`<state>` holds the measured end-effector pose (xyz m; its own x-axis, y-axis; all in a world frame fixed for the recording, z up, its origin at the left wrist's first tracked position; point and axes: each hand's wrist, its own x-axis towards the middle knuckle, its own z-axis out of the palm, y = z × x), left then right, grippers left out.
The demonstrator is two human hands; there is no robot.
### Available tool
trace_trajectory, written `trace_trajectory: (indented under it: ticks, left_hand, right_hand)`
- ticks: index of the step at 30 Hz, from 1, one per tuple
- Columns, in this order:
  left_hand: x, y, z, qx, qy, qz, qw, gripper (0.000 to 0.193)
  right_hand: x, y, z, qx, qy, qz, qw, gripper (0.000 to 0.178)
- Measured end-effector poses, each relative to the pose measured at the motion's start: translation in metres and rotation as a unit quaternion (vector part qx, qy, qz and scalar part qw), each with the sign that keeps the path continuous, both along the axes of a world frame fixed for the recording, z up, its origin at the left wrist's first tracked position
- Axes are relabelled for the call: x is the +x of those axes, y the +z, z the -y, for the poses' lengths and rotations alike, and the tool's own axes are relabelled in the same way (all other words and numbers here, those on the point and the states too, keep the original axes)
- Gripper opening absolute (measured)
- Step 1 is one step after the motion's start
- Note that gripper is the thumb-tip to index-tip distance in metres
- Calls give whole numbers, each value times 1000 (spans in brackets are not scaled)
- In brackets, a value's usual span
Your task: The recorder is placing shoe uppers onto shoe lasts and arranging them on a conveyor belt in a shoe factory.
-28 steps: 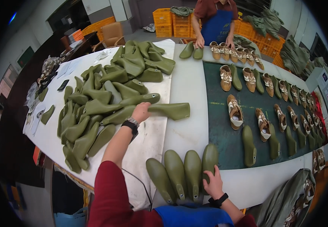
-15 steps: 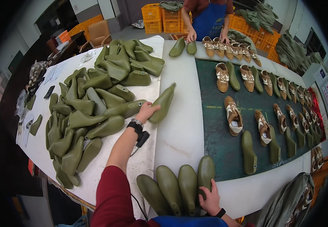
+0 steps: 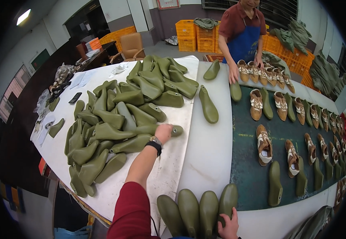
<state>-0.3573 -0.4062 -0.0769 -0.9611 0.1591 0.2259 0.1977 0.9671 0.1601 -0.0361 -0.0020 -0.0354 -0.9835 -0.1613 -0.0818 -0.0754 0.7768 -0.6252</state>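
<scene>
Lying lined up by the right hand (image 3: 229, 227), its fingers open against the rightmost last (image 3: 228, 196): four green shoe lasts (image 3: 208, 209), seemingly set out; gripped by the left hand (image 3: 164, 133): one more last (image 3: 177, 131); leftward: a jumbled heap (image 3: 111, 131), apparently remaining.

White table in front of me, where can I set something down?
The white strip beside the green mat is bare between the single last above and the row of four below. The white cloth has room between your left forearm and its right edge. Crowded: the heaped lasts, and the mat's right side, lined with sneakers.
</scene>
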Motion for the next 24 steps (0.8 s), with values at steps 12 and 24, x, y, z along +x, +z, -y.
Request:
trace_trajectory:
  ticks: [12, 24]
  left_hand:
    - [-30, 14, -104, -138, -285, 19, 948, 26]
    - [89, 1, 90, -124, 156, 116, 973, 75]
  right_hand:
    - [-8, -25, 4, 10, 20, -14, 1000, 39]
    - [-6, -25, -1, 7, 4, -18, 1000, 39]
